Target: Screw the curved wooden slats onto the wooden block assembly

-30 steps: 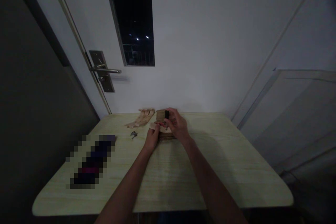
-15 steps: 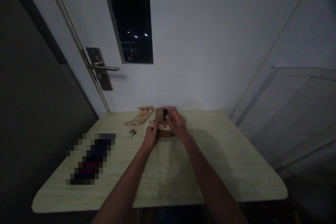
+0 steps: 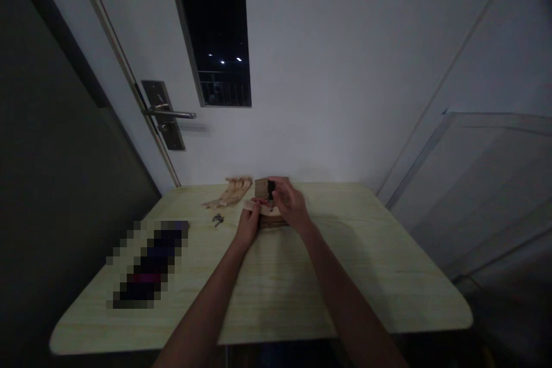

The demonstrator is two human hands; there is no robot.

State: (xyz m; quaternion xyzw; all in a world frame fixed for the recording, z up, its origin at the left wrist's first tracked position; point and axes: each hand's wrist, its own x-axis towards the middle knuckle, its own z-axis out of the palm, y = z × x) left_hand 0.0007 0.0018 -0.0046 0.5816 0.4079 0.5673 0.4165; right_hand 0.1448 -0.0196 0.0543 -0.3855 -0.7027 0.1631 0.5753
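In the head view, my right hand (image 3: 294,207) is closed around the black handle of a small screwdriver (image 3: 271,188), held upright. Its metal shaft points down onto a pale wooden strip (image 3: 266,210); whether the tip sits in a screw is too small to tell. My left hand (image 3: 248,223) grips the left end of that strip, thumb on top. Beneath the strip lies a brown wooden or cardboard block (image 3: 261,187), partly covered by both hands. Left of my left hand rests a small pile of dark metal screws (image 3: 218,219).
Several curved pale wooden pieces (image 3: 235,190) lie at the back of the light wood-grain table (image 3: 345,287). A pixelated dark object (image 3: 150,264) is on the left. Directly behind the table stands a white door with a metal handle (image 3: 172,113).
The screwdriver's handle looks slightly turned in my right hand, and the fingers have shifted a little. My left hand stays on the strip. The camera view has moved slightly.
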